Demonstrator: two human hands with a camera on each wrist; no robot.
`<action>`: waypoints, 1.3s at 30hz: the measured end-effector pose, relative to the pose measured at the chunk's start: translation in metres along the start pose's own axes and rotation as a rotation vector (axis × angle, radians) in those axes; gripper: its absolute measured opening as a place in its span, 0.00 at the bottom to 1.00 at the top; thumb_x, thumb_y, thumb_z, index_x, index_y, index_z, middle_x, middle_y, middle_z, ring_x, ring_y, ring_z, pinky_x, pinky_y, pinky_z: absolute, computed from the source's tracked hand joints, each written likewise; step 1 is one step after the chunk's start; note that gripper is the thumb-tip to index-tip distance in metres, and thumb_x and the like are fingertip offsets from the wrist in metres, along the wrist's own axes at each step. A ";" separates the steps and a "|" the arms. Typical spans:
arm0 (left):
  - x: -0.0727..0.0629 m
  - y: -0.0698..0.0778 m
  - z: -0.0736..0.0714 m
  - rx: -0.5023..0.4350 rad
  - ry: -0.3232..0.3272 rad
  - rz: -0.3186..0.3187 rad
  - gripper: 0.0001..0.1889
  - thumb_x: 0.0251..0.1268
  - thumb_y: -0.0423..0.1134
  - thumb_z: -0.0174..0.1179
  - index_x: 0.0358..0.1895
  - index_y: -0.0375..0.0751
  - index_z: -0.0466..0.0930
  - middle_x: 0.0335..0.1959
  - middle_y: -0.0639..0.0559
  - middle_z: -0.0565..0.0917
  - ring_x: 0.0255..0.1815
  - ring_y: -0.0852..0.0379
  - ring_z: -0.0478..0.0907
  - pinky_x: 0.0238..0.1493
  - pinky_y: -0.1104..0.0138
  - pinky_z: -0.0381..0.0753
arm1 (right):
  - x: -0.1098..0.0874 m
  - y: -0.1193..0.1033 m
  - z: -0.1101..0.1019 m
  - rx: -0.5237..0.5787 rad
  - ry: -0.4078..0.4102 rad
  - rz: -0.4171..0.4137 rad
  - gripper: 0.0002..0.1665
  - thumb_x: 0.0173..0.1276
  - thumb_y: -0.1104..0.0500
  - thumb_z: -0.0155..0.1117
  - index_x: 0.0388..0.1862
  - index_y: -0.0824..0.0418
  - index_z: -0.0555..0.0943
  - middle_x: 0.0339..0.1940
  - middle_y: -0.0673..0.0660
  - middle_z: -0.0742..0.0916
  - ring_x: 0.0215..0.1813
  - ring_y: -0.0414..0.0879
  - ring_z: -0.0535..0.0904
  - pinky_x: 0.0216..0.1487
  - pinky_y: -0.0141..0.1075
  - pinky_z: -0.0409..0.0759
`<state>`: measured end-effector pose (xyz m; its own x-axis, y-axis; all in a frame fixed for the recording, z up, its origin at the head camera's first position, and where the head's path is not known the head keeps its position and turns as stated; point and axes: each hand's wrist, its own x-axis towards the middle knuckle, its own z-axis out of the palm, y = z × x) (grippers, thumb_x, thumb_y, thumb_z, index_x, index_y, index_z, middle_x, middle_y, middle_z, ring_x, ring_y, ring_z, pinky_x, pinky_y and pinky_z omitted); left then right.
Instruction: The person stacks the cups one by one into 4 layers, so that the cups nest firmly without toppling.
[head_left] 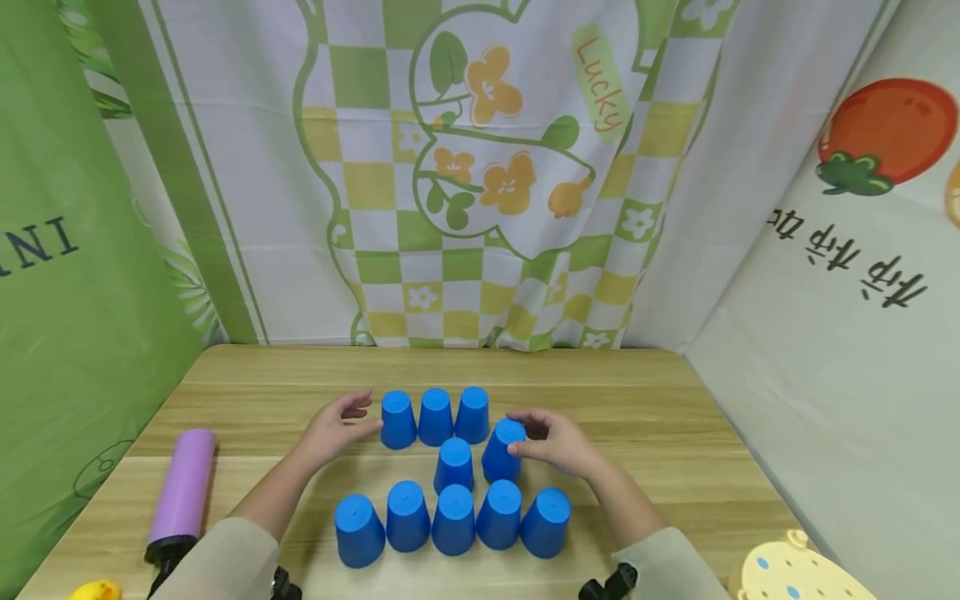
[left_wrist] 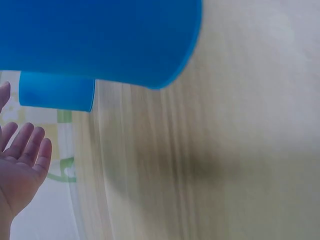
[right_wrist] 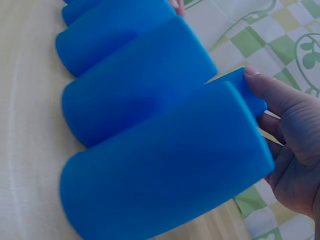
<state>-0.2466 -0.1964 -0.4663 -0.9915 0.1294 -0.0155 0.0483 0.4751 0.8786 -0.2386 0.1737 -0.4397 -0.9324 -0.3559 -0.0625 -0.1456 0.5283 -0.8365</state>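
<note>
Blue cups stand upside down on the wooden table in the head view. My right hand pinches a slightly tilted blue cup near its top, thumb on the near side and fingers behind; in the right wrist view nearer cups partly hide this cup. A middle cup stands just left of it. Behind them is a row of three cups. My left hand is beside that row's left cup, fingers loosely bent; whether the thumb touches it I cannot tell. Nothing is in its grasp.
A row of several blue cups runs along the front, between my forearms. A purple cylinder with a black end lies at the left. A yellow object and a cream spotted object sit at the near corners. Patterned curtains surround the table.
</note>
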 end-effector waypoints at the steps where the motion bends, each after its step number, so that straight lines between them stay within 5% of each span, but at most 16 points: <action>1: -0.003 -0.001 -0.002 0.003 0.004 0.002 0.35 0.66 0.44 0.64 0.72 0.34 0.62 0.69 0.33 0.70 0.67 0.36 0.70 0.62 0.48 0.76 | 0.001 -0.001 -0.002 0.000 0.009 0.005 0.30 0.61 0.51 0.73 0.61 0.58 0.79 0.60 0.58 0.84 0.62 0.56 0.78 0.63 0.52 0.77; 11: -0.041 -0.005 -0.011 0.004 0.007 0.036 0.32 0.65 0.45 0.65 0.69 0.34 0.67 0.65 0.34 0.74 0.63 0.39 0.74 0.61 0.52 0.78 | 0.015 -0.006 -0.018 -0.005 0.073 -0.022 0.31 0.64 0.53 0.71 0.64 0.60 0.77 0.59 0.61 0.83 0.60 0.55 0.79 0.60 0.49 0.79; 21: -0.072 -0.005 -0.006 -0.042 -0.029 0.025 0.29 0.62 0.39 0.66 0.65 0.31 0.71 0.62 0.34 0.78 0.60 0.41 0.76 0.53 0.74 0.77 | 0.033 0.005 -0.013 -0.036 0.159 0.038 0.32 0.65 0.53 0.70 0.66 0.60 0.75 0.60 0.61 0.83 0.60 0.56 0.79 0.60 0.49 0.79; 27: -0.087 -0.006 -0.005 -0.045 -0.092 0.065 0.30 0.62 0.40 0.67 0.64 0.30 0.72 0.60 0.33 0.79 0.57 0.40 0.78 0.52 0.71 0.79 | 0.043 0.014 -0.007 -0.042 0.171 0.064 0.32 0.65 0.53 0.70 0.66 0.60 0.75 0.61 0.62 0.82 0.60 0.57 0.79 0.58 0.48 0.80; 34: -0.098 -0.011 -0.003 -0.061 -0.168 0.187 0.29 0.61 0.39 0.67 0.63 0.26 0.72 0.59 0.28 0.77 0.55 0.64 0.78 0.55 0.67 0.80 | 0.047 0.021 -0.003 -0.047 0.176 0.080 0.31 0.66 0.54 0.69 0.66 0.59 0.75 0.64 0.61 0.81 0.61 0.58 0.78 0.56 0.48 0.81; 39: -0.103 -0.013 -0.001 -0.096 -0.187 0.181 0.30 0.60 0.38 0.68 0.63 0.26 0.71 0.61 0.27 0.76 0.54 0.71 0.77 0.54 0.70 0.79 | 0.048 0.021 0.000 -0.052 0.176 0.089 0.31 0.66 0.53 0.68 0.67 0.59 0.74 0.65 0.61 0.80 0.62 0.59 0.78 0.57 0.49 0.81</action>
<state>-0.1451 -0.2171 -0.4760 -0.9277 0.3675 0.0658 0.2021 0.3460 0.9162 -0.2864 0.1675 -0.4598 -0.9852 -0.1681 -0.0346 -0.0729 0.5924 -0.8023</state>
